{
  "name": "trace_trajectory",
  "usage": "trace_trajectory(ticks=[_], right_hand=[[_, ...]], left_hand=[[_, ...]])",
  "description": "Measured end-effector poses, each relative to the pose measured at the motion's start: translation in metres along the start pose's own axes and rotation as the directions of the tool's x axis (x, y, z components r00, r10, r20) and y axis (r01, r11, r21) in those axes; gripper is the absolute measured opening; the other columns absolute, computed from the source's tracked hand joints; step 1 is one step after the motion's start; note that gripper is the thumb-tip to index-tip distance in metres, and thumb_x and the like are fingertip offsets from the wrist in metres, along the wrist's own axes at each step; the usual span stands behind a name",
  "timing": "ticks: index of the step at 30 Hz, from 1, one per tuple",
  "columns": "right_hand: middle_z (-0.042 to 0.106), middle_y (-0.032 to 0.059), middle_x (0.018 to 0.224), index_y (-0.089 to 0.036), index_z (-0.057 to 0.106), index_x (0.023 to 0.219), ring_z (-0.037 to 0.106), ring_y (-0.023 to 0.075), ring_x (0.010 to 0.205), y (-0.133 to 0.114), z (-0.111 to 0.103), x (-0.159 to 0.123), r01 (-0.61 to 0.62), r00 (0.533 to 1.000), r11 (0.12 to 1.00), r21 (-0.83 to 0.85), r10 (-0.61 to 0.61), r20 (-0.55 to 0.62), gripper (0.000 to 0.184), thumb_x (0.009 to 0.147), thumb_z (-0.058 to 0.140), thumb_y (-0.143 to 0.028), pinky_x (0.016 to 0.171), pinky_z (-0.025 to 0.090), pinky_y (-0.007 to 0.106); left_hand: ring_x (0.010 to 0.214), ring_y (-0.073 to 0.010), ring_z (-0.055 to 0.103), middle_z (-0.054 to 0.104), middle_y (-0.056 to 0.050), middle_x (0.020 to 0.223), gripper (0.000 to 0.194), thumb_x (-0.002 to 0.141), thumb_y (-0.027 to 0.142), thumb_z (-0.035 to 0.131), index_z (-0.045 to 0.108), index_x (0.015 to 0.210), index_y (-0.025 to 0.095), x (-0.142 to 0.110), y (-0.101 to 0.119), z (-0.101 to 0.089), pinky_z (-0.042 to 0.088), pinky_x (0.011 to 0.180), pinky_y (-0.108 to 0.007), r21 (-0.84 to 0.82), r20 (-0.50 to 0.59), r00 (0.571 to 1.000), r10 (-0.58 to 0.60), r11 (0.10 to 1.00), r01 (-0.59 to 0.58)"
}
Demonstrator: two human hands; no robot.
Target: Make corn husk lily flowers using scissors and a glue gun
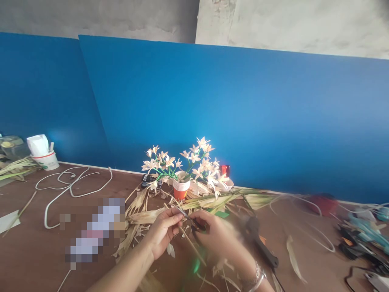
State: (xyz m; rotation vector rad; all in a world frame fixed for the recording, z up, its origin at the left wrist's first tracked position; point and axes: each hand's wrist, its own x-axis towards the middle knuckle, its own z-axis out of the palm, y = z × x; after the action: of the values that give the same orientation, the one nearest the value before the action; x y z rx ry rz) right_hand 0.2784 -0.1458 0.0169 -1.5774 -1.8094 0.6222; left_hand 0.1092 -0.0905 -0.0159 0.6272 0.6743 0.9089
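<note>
Item: scissors (pixel 199 224), dark-handled, one pair, above the middle of the brown surface (pixel 33 251), toward its near edge. The right hand (pixel 215 229) is grasping them, its fingers wrapping the handles; the blades are pointing away from the handles toward the left hand, their ends reaching just beside its fingertips.

Item: left hand (pixel 165 229). Its thumb and forefinger are bending toward each other at the blades; whether they are gripping anything cannot be told. A pale strip (pixel 193 247) is slanting below and between the two hands; whether it is being held or lying loose is likewise unclear.

Item: dried husks (pixel 148 217), many, spreading beneath and around both hands.

Item: orange-and-white cup (pixel 181 190), standing near the back edge of the surface, beyond the hands, holding pale flowers (pixel 170 161) on green stems.

Item: black glue gun (pixel 263 245), lying right of the right hand, slightly blurred.

Item: single husk leaf (pixel 294 259), lying farther toward the right edge.

Item: white cable (pixel 71 188), looping toward the back left corner; a white cup (pixel 47 161) is standing beyond it.

Item: blue partition (pixel 243 113), rising along the back edge.
</note>
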Motion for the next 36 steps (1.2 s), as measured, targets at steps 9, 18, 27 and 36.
trace_trajectory(ticks=[9, 18, 27, 36], right_hand=[[0.067, -0.0031, 0.088, -0.028, 0.065, 0.100, 0.060, 0.0138, 0.076, -0.0020, -0.0027, 0.0016, -0.025, 0.999, 0.999, -0.019, 0.026, 0.045, 0.040, 0.066, 0.054, -0.009, 0.064, 0.043, 0.020], [0.068, -0.0016, 0.093, -0.026, 0.065, 0.101, 0.062, 0.0148, 0.080, 0.0005, -0.0044, 0.0007, -0.011, 0.999, 0.999, 0.035, 0.009, 0.047, 0.042, 0.064, 0.055, -0.008, 0.066, 0.045, 0.021], [0.069, -0.0008, 0.090, -0.025, 0.066, 0.101, 0.062, 0.0145, 0.075, 0.0065, -0.0041, 0.0011, -0.029, 0.998, 0.998, 0.059, 0.026, 0.061, 0.041, 0.064, 0.055, -0.010, 0.067, 0.046, 0.022], [0.069, -0.0016, 0.089, -0.027, 0.065, 0.102, 0.061, 0.0139, 0.074, 0.0051, -0.0038, 0.0005, -0.027, 0.999, 0.999, 0.024, 0.025, 0.048, 0.043, 0.064, 0.054, -0.009, 0.064, 0.045, 0.021]], left_hand=[[0.053, -0.0038, 0.051, 0.060, 0.001, 0.066, 0.020, 0.056, 0.012, 0.081, 0.070, 0.073, 0.011, -0.0015, 0.0034, 0.0040, 0.035, 0.042, -0.012, -0.044, -0.017, 0.999, -0.029, 0.999, 0.028], [0.053, -0.0039, 0.051, 0.060, 0.001, 0.064, 0.020, 0.054, 0.015, 0.082, 0.069, 0.069, 0.011, -0.0002, 0.0039, 0.0000, 0.035, 0.043, -0.012, 0.023, 0.001, 1.000, -0.012, 1.000, 0.012], [0.052, -0.0046, 0.049, 0.061, 0.001, 0.061, 0.021, 0.052, 0.017, 0.083, 0.070, 0.067, 0.011, -0.0006, 0.0082, 0.0000, 0.035, 0.044, -0.014, 0.097, 0.016, 1.000, 0.007, 0.995, -0.008], [0.051, -0.0043, 0.050, 0.061, 0.000, 0.062, 0.020, 0.052, 0.015, 0.083, 0.070, 0.067, 0.011, -0.0010, 0.0086, 0.0012, 0.036, 0.044, -0.013, 0.065, -0.006, 1.000, -0.011, 0.998, 0.012]])
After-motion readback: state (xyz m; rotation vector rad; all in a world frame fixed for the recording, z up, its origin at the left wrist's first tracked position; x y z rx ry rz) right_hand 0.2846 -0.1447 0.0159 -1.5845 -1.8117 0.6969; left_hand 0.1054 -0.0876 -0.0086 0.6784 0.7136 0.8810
